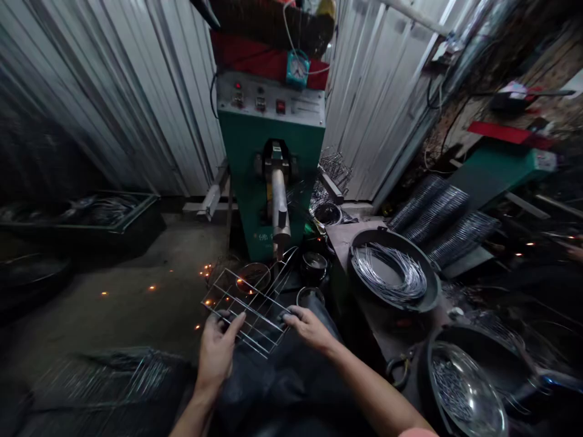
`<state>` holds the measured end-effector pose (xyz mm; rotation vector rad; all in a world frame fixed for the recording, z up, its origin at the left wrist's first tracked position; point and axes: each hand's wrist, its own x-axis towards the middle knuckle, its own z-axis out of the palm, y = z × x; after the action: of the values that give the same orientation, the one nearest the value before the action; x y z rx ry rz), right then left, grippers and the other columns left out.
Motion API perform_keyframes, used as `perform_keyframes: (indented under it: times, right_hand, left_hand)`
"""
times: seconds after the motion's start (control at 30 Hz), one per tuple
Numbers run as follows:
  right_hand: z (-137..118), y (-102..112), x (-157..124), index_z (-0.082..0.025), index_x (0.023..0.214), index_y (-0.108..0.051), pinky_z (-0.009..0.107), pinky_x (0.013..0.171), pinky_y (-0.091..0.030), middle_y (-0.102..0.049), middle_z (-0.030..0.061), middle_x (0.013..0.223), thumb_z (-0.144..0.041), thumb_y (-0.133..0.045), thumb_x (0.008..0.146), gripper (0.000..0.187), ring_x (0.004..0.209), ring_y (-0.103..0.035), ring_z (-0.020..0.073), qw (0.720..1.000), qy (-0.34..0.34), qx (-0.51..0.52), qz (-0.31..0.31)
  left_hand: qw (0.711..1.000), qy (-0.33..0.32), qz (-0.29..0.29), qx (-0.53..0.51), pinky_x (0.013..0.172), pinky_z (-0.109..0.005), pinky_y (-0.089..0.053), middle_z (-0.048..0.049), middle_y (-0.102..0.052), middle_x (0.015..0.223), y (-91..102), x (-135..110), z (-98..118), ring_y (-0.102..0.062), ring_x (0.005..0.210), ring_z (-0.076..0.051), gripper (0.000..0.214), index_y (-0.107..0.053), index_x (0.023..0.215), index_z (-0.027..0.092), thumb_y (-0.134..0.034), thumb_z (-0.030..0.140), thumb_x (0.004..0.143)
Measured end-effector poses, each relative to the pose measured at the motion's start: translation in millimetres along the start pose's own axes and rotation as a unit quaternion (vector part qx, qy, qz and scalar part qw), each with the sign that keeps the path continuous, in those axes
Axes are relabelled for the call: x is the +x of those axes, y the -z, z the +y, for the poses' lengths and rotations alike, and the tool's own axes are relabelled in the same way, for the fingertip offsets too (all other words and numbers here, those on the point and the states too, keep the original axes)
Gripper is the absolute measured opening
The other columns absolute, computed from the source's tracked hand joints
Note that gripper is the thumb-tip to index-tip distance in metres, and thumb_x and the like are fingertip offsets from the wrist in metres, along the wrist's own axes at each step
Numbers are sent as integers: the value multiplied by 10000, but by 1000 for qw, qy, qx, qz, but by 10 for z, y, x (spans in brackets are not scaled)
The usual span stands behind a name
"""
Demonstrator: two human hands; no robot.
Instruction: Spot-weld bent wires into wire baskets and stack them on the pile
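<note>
Between both hands I hold a wire grid (248,311), a flat lattice of thin metal rods, tilted over my lap. My left hand (218,346) grips its left edge with the thumb on top. My right hand (306,326) pinches its right edge. Just beyond the grid stands a green spot welding machine (246,145), its metal arm and electrode (280,224) reaching down towards the grid's far side. Orange sparks (207,270) glow around the grid's left and far side. Whether the electrode touches a rod, I cannot tell.
On the right, a dark round pan (435,297) holds curved wires (387,273). Nearer, a metal bowl (492,406) contains small metal pieces. A pile of wire grids (109,376) lies at lower left, a green-edged tray (136,209) further back. Another green machine (496,164) stands at right.
</note>
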<state>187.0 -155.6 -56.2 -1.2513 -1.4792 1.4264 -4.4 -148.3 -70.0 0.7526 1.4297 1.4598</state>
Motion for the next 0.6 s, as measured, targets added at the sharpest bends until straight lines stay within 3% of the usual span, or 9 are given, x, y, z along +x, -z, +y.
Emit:
perform_keyframes:
  times: [0.43, 0.6]
  right_hand:
    - [16, -107, 196, -184, 824, -639, 259, 711, -426, -606, 8, 747, -482, -492, 795, 333, 734, -539, 148, 1000, 3, 10, 17]
    - [33, -64, 117, -175, 812, -648, 275, 740, -450, -625, 19, 770, -502, -483, 788, 367, 774, -559, 170, 998, 5, -31, 46]
  left_hand:
    - [1000, 13, -3, -11, 630, -255, -408, 48, -530, 696, -24, 143, 25, -510, 645, -113, 483, -506, 833, 178, -749, 438, 506]
    - [998, -36, -42, 1, 714, -274, -419, 20, -565, 765, 20, 98, -71, -528, 729, -136, 390, -528, 862, 180, -709, 400, 596]
